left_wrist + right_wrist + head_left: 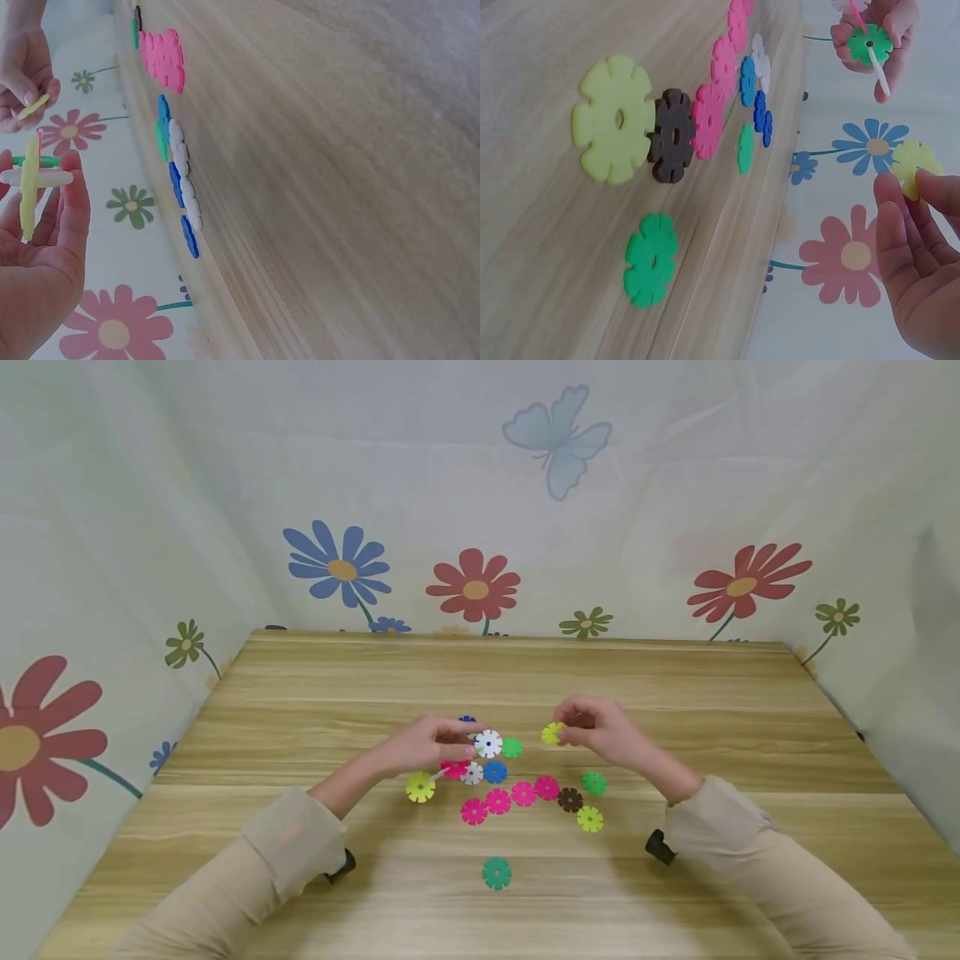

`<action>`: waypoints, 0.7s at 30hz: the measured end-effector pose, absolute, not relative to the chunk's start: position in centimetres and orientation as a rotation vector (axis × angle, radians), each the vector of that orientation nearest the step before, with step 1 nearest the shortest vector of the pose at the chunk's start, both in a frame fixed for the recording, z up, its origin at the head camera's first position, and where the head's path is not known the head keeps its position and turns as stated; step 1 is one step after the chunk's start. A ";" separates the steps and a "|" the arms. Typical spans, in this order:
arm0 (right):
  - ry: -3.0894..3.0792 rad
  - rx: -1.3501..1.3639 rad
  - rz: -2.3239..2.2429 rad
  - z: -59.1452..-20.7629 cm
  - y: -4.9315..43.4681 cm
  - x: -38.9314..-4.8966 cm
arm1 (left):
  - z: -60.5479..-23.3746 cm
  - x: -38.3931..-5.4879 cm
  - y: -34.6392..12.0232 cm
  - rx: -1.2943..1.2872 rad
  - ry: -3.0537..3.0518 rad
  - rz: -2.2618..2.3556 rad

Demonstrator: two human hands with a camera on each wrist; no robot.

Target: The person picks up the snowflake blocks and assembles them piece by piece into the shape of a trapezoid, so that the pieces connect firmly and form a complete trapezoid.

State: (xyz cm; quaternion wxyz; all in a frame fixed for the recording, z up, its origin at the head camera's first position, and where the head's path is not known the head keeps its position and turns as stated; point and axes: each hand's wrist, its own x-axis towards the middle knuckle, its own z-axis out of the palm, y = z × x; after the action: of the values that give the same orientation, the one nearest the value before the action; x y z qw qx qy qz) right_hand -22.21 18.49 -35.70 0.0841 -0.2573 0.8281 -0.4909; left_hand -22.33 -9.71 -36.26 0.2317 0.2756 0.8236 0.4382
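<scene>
My left hand (420,745) holds a cluster of notched flower-shaped plastic discs slotted together. In the left wrist view a yellow disc (29,196) and a white disc (56,178) cross each other between finger and thumb, with green and pink behind. The right wrist view shows the cluster's green disc (870,43) face-on, with a white disc edge-on below it. Between thumb and fingers my right hand (603,727) pinches a single yellow disc (915,165), raised above the table and apart from the cluster.
Loose discs lie on the wooden table (712,710): several pink discs (523,793) in a row, a brown disc (570,800), a yellow disc (589,819), a green disc (594,783) and a blue disc (495,772). A teal disc (497,873) lies nearer the front. Flower-printed cloth (420,468) hangs behind.
</scene>
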 end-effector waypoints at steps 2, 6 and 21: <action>2.469 -0.764 -1.485 -35.7 18.2 -22.2 | -36.2 -22.3 -9.6 0.764 2.255 1.207; 2.461 -0.761 -1.515 -35.8 17.7 -22.2 | -36.3 -22.3 -9.5 0.778 2.238 1.215; 2.360 -0.684 -1.627 -36.1 16.2 -21.7 | -36.1 -21.8 -9.0 0.777 2.257 1.236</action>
State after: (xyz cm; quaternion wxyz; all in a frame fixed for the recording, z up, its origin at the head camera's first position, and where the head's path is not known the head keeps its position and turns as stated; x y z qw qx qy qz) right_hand -21.73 16.16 -36.09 0.0972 -0.2312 0.7970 -0.5495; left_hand -21.80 -8.96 -36.09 0.2246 0.2816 0.8182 0.4482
